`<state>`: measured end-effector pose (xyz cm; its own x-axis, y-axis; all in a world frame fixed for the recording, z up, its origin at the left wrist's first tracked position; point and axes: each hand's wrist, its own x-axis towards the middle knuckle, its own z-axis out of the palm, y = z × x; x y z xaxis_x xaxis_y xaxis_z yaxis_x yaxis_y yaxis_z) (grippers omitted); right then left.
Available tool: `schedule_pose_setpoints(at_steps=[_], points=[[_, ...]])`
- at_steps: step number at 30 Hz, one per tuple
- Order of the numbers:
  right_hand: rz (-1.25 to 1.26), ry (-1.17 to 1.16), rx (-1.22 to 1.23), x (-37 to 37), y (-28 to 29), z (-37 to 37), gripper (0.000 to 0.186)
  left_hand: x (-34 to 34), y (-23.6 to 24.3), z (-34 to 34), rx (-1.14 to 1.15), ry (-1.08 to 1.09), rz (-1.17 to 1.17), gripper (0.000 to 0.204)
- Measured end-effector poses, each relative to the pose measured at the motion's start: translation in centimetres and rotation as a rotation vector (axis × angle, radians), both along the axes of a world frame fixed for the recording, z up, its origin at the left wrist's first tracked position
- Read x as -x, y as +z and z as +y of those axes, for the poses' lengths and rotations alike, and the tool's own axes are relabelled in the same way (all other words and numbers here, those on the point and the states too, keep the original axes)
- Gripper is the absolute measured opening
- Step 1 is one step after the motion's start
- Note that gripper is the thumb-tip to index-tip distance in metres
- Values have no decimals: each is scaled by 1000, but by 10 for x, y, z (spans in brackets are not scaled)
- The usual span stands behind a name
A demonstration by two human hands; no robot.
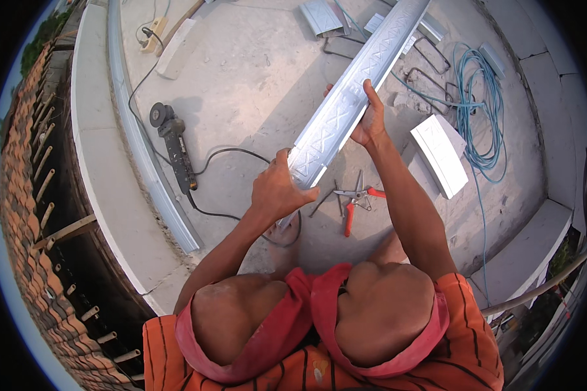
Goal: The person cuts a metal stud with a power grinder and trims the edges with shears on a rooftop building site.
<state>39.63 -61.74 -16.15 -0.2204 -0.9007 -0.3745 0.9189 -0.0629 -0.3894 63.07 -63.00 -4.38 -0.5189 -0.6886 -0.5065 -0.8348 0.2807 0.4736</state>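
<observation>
Grey concrete slab (pixel 254 85) all around here, dusty and rough, looks like a rooftop or upper deck out in the open. On the person's left the slab ends at a pale raised curb (pixel 101 169), with a long metal channel (pixel 147 150) lying along it, and past that edge there's a drop down to a clay tile roof (pixel 26 195). Over on the right side there's another low pale ledge (pixel 535 241).

Floor space is kinda cluttered: an angle grinder (pixel 174 148) with its black cord (pixel 231 156) looping across the middle, a white power strip (pixel 153 36) up top, red-handled snips (pixel 354 199) lying just by the knees, a short white ribbed offcut (pixel 440 155) to the right and a blue coiled hose or cable (pixel 479 98) behind it. More metal scraps (pixel 323 16) sit at the far end. The most open patch is the centre, between the grinder and the long piece.

The person is squatting, and both hands are on a long embossed metal stud (pixel 355 91) that runs diagonally up and away from them, near end low, far end raised. Left hand (pixel 277 192) is wrapped around the near end, fingers curled tight. Right hand (pixel 370 117) grips further up, thumb over the top face, fingers closed around the side edge.
</observation>
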Motion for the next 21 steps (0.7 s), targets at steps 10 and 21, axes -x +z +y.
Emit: schedule_pose_setpoints(at_steps=[10, 21], points=[[-25, 12, 80, -5, 1, 1, 78, -1, 4, 2, -84, -1, 56, 84], [-3, 0, 23, -12, 17, 4, 69, -13, -18, 2, 101, 39, 55, 42]])
